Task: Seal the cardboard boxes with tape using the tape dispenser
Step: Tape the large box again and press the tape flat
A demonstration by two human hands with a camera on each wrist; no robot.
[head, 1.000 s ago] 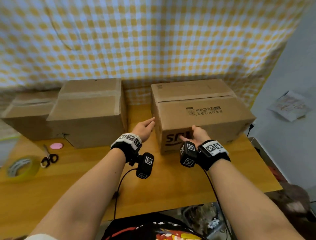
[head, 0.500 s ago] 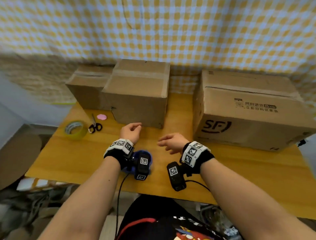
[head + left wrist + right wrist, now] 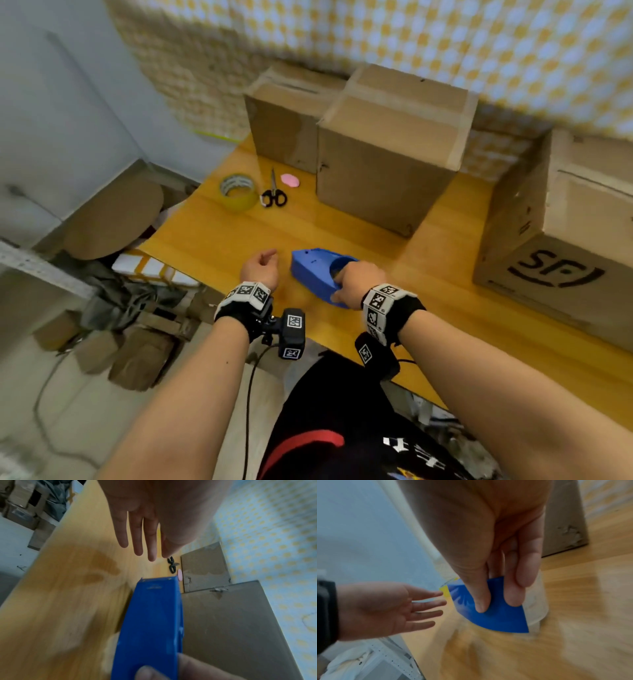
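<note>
A blue tape dispenser (image 3: 313, 270) lies on the wooden table (image 3: 445, 270) near its front edge. My right hand (image 3: 356, 282) grips its near end, thumb and fingers pinching the blue body (image 3: 494, 609). My left hand (image 3: 260, 269) hovers just left of the dispenser with fingers straight and spread (image 3: 137, 539), holding nothing. Three cardboard boxes stand at the back: a small one (image 3: 284, 116), a taller one (image 3: 387, 150) with tape on top, and a large "SF" box (image 3: 561, 222) at the right.
A yellow tape roll (image 3: 238, 192), black scissors (image 3: 273, 193) and a small pink disc (image 3: 290, 179) lie at the table's left rear. Beyond the left table edge sit cardboard pieces and clutter (image 3: 116, 308) on the floor. A checked cloth (image 3: 411, 41) hangs behind.
Both hands left the SF box and came back toward the front edge. The view swung left. My right hand has taken hold of the blue dispenser; the left hand opened beside it.
</note>
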